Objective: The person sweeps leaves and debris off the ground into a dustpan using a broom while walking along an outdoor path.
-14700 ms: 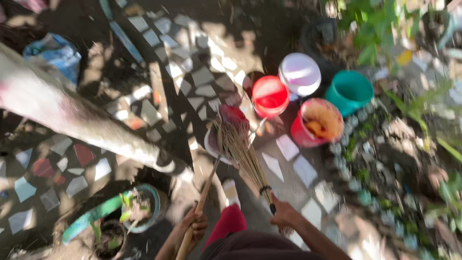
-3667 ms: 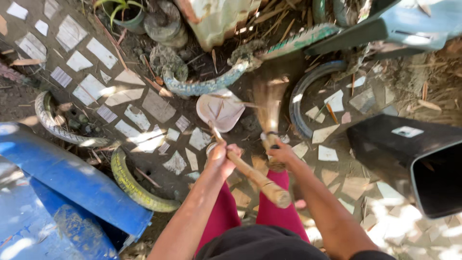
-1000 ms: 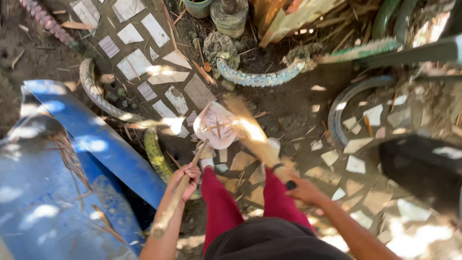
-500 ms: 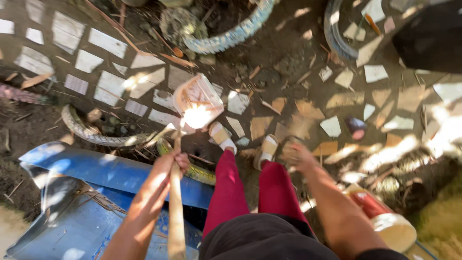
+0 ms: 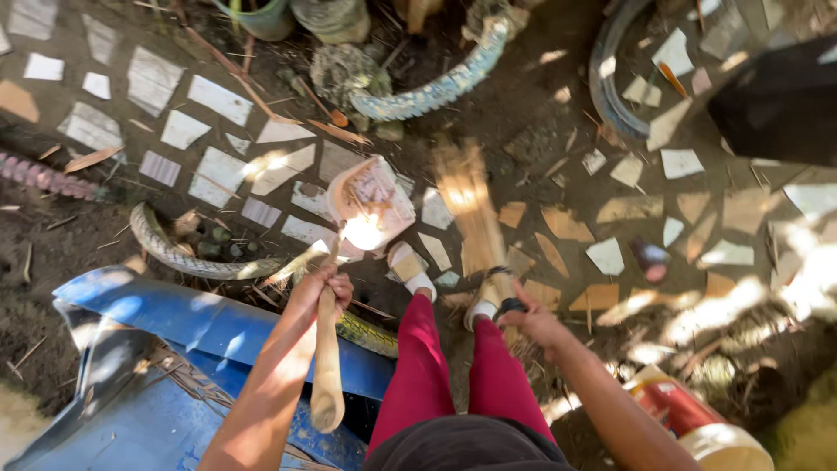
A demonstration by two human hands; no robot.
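The left hand (image 5: 321, 283) is clamped on the wooden handle (image 5: 328, 366) of a dustpan (image 5: 370, 202) resting on the mosaic floor (image 5: 218, 100). The right hand (image 5: 534, 321) grips a straw broom (image 5: 471, 209) just beside it.

Dappled sun, deep shade (broom (image 5: 475, 218) motion-blurred), glare patches.
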